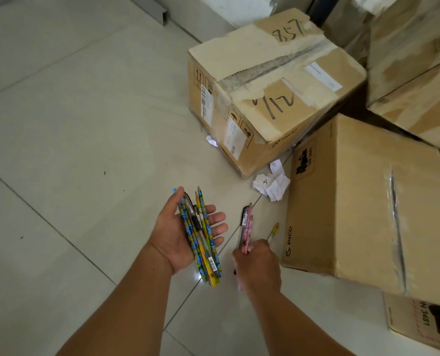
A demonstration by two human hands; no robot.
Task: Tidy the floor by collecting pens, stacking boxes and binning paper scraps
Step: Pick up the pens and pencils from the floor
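Observation:
My left hand (174, 236) is palm up over the tiled floor, with several patterned pens and pencils (203, 237) lying across its fingers. My right hand (258, 265), just to the right, grips a pink pencil and a dark pen (246, 227) that point away from me. A yellow pencil (273, 231) shows past the right hand's knuckles; whether it is held or on the floor I cannot tell. Crumpled white paper scraps (274, 185) lie between two cardboard boxes, and a smaller scrap (212, 141) rests against the far box.
A taped cardboard box (270, 91) with handwritten numbers sits ahead. A second box (363, 209) lies on the right, close to my right hand. More boxes (414, 55) are piled at the back right, one (419, 322) at the lower right. Pale floor tiles (72, 150) stretch to the left.

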